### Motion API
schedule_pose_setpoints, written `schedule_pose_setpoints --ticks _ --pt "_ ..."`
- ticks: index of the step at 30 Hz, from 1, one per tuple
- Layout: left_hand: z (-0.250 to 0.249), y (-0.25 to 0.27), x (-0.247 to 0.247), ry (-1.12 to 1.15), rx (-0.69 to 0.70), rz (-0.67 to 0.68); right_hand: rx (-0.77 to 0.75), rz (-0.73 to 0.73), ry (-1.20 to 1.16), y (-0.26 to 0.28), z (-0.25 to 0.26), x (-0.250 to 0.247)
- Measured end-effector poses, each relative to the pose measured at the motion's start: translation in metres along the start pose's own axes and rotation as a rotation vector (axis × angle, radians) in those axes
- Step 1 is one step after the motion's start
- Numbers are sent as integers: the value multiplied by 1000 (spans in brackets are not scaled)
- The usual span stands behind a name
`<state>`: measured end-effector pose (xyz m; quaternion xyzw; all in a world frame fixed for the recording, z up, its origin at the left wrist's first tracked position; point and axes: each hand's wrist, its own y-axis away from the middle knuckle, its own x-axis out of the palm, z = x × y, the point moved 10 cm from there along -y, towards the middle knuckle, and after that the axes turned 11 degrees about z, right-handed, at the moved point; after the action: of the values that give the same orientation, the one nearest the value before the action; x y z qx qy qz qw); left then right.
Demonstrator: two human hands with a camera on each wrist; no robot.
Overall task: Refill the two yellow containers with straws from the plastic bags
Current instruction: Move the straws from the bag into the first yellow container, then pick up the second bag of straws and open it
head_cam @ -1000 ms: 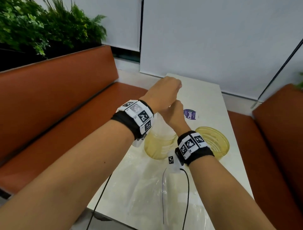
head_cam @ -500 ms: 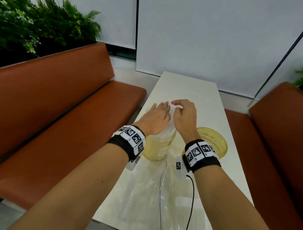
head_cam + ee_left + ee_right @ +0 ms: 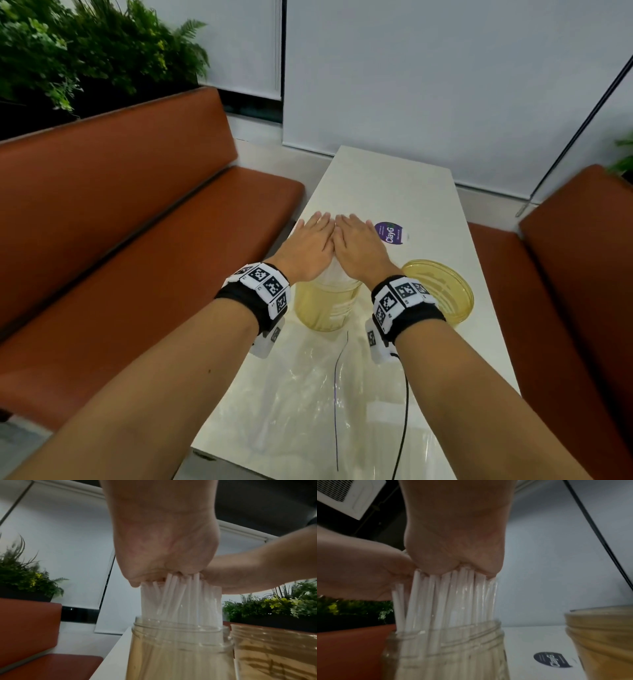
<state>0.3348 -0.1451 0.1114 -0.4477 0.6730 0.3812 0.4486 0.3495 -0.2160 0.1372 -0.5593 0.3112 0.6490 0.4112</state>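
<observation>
Two yellow see-through containers stand on the white table [image 3: 394, 185]. The left container [image 3: 323, 308] [image 3: 181, 653] [image 3: 443, 655] holds a bundle of white straws [image 3: 180, 599] [image 3: 447, 601] [image 3: 337, 274] that stick up above its rim. My left hand [image 3: 310, 245] and right hand [image 3: 358, 245] lie flat side by side on the straw tops, fingers straight, palms pressing down. The right container [image 3: 442, 291] [image 3: 274, 650] [image 3: 600, 635] stands beside it with no straws showing above its rim.
Clear plastic bags [image 3: 308, 404] lie on the near part of the table. A round purple sticker [image 3: 388, 233] sits behind the hands. Orange benches [image 3: 137, 240] flank the table on both sides, with plants [image 3: 85, 58] behind the left one.
Both hands have come down from above the left container and flattened onto the straw tops; a second ago they were raised and curled.
</observation>
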Motion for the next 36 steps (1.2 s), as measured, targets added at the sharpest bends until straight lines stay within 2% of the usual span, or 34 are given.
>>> schedule_pose_setpoints --ticks 2,6,9,11,12,14,17,19,21,24,28,31,36 --pt "0 6 -9 74 5 -18 -2 -28 -36 7 -1 -11" --pt "-18 41 -37 109 33 -186 4 -174 -124 38 2 -55" --pt "-47 95 -48 124 136 -428 93 -325 -231 89 -6 -88" --pt "-63 129 -33 123 194 -490 207 -340 -238 125 -19 -93" --pt "-67 140 -17 127 205 -460 281 -296 -230 141 -30 -86" --pt "-65 152 26 171 189 -338 447 -112 -216 169 -61 -51" --pt "-51 157 103 194 80 -44 751 200 -148 218 -122 20" --pt "-42 159 149 154 3 143 975 290 -162 255 -162 57" --pt "-37 160 179 154 -48 249 1119 305 -292 282 -183 88" --pt "-35 157 208 162 -93 343 1194 333 -378 298 -189 114" --pt "-38 152 234 74 -102 403 1280 321 -467 306 -195 120" --pt "-40 150 241 -17 -93 401 1267 294 -554 305 -203 131" --pt "-40 148 242 13 -92 387 1162 96 -757 305 -199 125"
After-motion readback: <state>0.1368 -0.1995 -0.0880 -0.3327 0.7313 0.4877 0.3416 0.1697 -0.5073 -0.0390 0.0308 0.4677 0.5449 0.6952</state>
